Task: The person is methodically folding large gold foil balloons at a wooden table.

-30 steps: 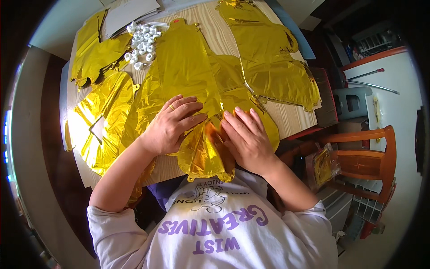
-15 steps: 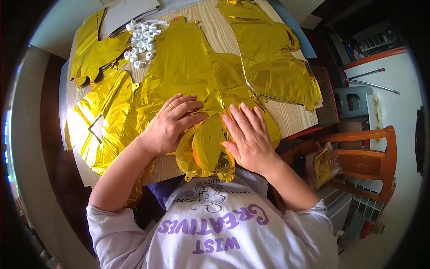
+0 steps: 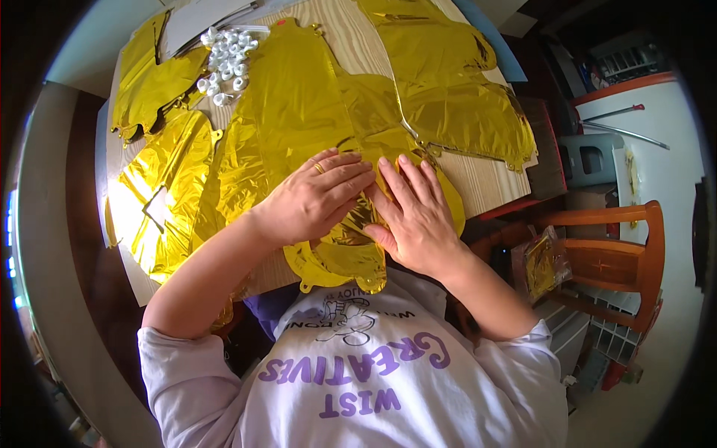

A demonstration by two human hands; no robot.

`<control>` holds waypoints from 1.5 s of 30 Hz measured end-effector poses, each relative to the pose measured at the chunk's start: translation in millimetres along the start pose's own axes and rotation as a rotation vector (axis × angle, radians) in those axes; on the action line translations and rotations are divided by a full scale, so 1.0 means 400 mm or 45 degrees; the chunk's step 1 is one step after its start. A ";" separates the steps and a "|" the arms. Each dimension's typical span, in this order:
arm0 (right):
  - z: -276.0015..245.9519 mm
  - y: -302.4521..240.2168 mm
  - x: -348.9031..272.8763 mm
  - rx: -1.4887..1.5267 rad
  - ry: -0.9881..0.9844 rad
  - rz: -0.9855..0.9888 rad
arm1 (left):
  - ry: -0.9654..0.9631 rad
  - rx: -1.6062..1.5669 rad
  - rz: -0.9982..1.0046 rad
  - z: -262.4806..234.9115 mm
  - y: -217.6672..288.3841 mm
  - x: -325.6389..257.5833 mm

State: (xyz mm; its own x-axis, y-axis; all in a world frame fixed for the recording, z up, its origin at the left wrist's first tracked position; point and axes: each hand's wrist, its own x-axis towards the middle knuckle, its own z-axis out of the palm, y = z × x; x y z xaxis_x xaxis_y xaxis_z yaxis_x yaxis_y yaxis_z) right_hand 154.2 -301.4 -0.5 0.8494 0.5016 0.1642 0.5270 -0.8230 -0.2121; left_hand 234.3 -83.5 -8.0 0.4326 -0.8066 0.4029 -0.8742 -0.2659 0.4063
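Observation:
A large flat gold foil balloon (image 3: 284, 104) lies across the middle of the table, its near end with small tabs reaching the front edge. My left hand (image 3: 317, 196) rests on its lower part, fingers stretched and close together, with a ring on one finger. Beside it my right hand (image 3: 422, 224) lies flat on the same foil, fingers spread and thumb out. The fingertips of my left hand come up against the fingers of my right hand. Crumpled, shiny foil shows beneath and between the hands. Neither hand grasps anything visible.
More flat gold foil balloons lie at the left (image 3: 175, 179), the far left (image 3: 146, 89) and the right (image 3: 441, 75). Several small white rolls (image 3: 224, 63) sit near white sheets (image 3: 200, 28). A wooden chair (image 3: 650, 254) holds a clear bag with gold foil (image 3: 544, 265); behind stands a grey stool (image 3: 575, 168).
My left hand has slid right across the foil to meet my right hand, which stays nearly in place. The bulging lobe seen between the hands is now partly covered and looks flatter.

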 end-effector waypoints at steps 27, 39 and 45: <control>0.020 0.019 -0.099 0.168 0.366 -0.589 | 0.005 -0.067 -0.045 0.001 -0.001 -0.005; -0.028 0.020 -0.057 0.229 0.199 -0.658 | 0.157 -0.050 -0.233 -0.089 -0.068 0.010; -0.117 0.057 0.030 0.866 -0.190 -0.399 | 0.171 0.063 -0.219 -0.067 -0.099 -0.010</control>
State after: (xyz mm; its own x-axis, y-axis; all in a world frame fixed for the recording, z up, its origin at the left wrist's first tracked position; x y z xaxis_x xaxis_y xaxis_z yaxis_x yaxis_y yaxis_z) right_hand 175.1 -326.7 41.6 0.6267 0.7550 0.1928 0.6046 -0.3151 -0.7315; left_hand 273.1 -55.8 -3.6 0.5987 -0.6704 0.4384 -0.7934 -0.4214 0.4392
